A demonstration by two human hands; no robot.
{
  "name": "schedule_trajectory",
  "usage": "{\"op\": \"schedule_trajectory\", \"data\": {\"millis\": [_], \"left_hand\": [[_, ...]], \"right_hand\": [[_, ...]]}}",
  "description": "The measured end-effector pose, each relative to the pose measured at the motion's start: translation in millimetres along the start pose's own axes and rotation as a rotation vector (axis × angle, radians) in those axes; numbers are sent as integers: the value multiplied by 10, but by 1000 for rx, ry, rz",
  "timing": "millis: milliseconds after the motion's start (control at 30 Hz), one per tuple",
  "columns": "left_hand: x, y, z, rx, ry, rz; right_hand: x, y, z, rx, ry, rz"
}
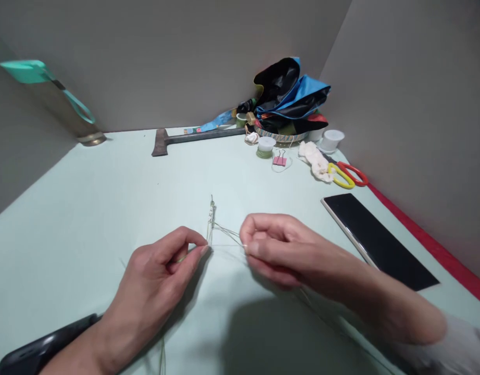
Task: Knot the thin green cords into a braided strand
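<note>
The left grip (158,276) and right grip (282,255) are each pinched narrow on thin strands of the knotted green cord (211,213), whose braided end lies just ahead of and between them. Ahead of the left grip, the pale bench (118,182) spreads to an axe (201,138) and a patterned blue strip (218,121), its markings too small to read. Rightward of the right grip, room narrows past a dark-screened phone (376,237) toward the red edge strip (419,234).

Green cords (212,214), pink clip (279,161), mint tabletop (107,203)
</note>
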State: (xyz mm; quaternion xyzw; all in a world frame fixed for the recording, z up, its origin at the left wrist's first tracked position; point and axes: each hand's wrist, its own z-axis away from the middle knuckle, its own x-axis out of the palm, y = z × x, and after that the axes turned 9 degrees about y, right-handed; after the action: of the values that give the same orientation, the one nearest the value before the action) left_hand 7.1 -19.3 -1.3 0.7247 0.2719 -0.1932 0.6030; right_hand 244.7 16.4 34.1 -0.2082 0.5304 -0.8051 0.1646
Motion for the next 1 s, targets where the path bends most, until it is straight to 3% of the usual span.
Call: {"op": "schedule_trajectory", "data": {"millis": [67, 133, 233, 300, 367, 433, 467, 567, 633, 733, 867, 1000], "left_hand": [[0, -13, 9, -4, 2, -3], [-3, -17, 19, -14, 8, -9], [-6, -11, 24, -41, 21, -21], [-4, -1, 20, -59, 26, -29], [0, 11, 16, -80, 25, -31], [3, 21, 20, -102, 17, -28], [6, 23, 24, -114, 9, -25], [15, 10, 49, -154, -23, -19], [22, -16, 69, -203, -38, -15], [25, -79, 94, -274, -68, 17], [16, -136, 115, -358, -121, 50], [26, -66, 155, -436, -7, -4]], "right_hand": [[-153, -176, 171, -42, 77, 260], [-344, -366, 351, -254, 240, 646], [-605, -591, 538, -498, 623, 1114], [-669, -649, 546, -559, 819, 1380], [-598, -613, 453, -568, 878, 1598], [-404, -489, 293, -604, 796, 1602], [-279, -402, 202, -626, 696, 1547], [89, -95, -58, -560, 321, 1094], [250, 89, -192, -445, 226, 976], [328, 249, -308, -343, 205, 904], [294, 261, -332, -322, 124, 755], [279, 228, -316, -256, 142, 671]]}}
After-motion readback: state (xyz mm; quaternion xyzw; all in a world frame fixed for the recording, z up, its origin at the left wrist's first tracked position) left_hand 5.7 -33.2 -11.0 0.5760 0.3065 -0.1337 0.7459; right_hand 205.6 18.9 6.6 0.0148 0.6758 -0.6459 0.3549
